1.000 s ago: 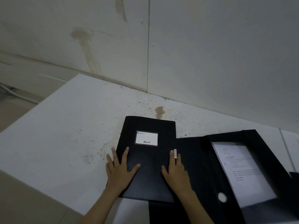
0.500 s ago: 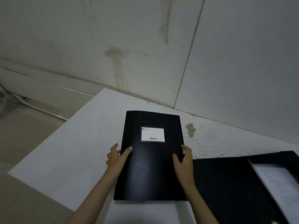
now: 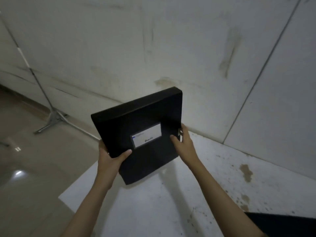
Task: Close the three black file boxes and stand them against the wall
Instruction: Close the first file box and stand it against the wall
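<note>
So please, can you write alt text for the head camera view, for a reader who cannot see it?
Two bare hands, left hand and right hand, hold a closed black file box tilted above a stained white table, near a pale wall. A light stand is on the floor at left.

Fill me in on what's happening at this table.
A person is holding a closed black file box in both hands, lifted off the white table and tilted near the wall. The left hand grips its lower left corner; the right hand holds the right edge by the clasp. It is not yet standing against the wall. Another black item shows at the table's lower right.
</note>
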